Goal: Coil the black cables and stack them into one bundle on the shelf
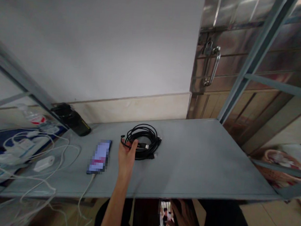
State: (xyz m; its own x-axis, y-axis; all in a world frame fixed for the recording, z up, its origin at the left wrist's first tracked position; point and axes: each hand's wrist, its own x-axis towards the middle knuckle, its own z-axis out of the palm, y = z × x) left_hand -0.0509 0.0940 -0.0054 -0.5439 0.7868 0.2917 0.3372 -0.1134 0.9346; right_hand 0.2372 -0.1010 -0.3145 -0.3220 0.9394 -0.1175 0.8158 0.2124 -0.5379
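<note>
A coil of black cable [155, 145] with several connectors lies on the grey tabletop [188, 158]. My left hand [127, 155] is closed on the left side of the coil, thumb up, and a small black plug sticks out beside its fingers. Below the table's front edge, over my lap, my right hand [184, 219] has its fingers apart at the right side of a lit phone [166, 214] and touches its screen. A second phone [99, 156], also lit, lies to the left of my left hand with a white cable plugged into it.
A black bottle [72, 119] lies tilted at the back left. White cables, a white adapter [44, 163] and a clear bottle [34, 117] crowd the left side. Metal posts [255, 55] frame the table. Beyond the right side is a basket [280, 161].
</note>
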